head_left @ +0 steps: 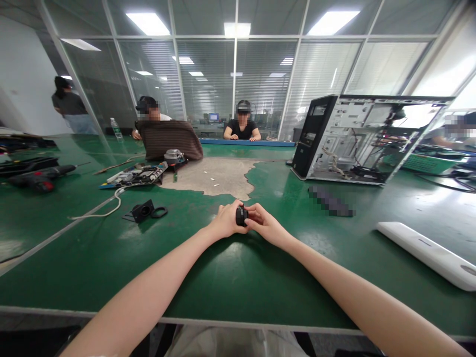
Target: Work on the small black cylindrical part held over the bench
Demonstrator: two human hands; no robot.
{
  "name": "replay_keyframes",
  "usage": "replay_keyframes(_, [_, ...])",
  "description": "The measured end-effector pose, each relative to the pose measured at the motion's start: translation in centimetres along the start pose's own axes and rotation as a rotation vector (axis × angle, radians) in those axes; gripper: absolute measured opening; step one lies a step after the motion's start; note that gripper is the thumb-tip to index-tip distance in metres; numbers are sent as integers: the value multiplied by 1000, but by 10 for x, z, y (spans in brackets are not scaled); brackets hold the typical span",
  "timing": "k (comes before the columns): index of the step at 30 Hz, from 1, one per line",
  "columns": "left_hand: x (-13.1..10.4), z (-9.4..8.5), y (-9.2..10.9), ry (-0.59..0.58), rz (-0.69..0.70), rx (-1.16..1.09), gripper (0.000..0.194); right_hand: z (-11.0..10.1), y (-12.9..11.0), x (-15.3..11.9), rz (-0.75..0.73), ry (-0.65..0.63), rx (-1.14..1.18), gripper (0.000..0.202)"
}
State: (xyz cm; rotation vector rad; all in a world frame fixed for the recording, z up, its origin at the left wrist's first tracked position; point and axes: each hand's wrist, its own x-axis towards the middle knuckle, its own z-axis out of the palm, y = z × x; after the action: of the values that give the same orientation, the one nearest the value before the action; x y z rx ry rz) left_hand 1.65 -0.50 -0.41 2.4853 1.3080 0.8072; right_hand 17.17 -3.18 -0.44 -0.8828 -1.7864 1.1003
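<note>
Above the green table, both hands hold one small black cylindrical part (241, 216) that looks like a camera lens. My left hand (225, 221) wraps round its left side. From the right, the fingers of my right hand (265, 224) pinch its edge. My palms and fingers hide some of the part. To the left on the tabletop lie a black square mount with a round hole (142, 211) and, close beside it, a flat black ring (159, 212).
A circuit board (137, 174), white cable (118, 201) and drill (40, 177) lie left. An opened computer case (345, 141) stands right, near a long white plastic piece (427, 253). A bare patch (219, 176) marks the table (238, 287). Several people are beyond.
</note>
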Motion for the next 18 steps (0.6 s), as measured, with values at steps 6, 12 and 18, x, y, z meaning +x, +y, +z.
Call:
replay_keyframes(6, [0, -1, 3, 1, -10, -8, 53, 0, 1, 6, 42, 67, 16, 22])
replay_keyframes(12, [0, -2, 2, -3, 10, -13, 54, -7, 7, 10, 89, 23, 38, 23])
replay_keyframes(18, [0, 0, 1, 8, 15, -1, 51, -9, -2, 5, 10, -47, 53, 24])
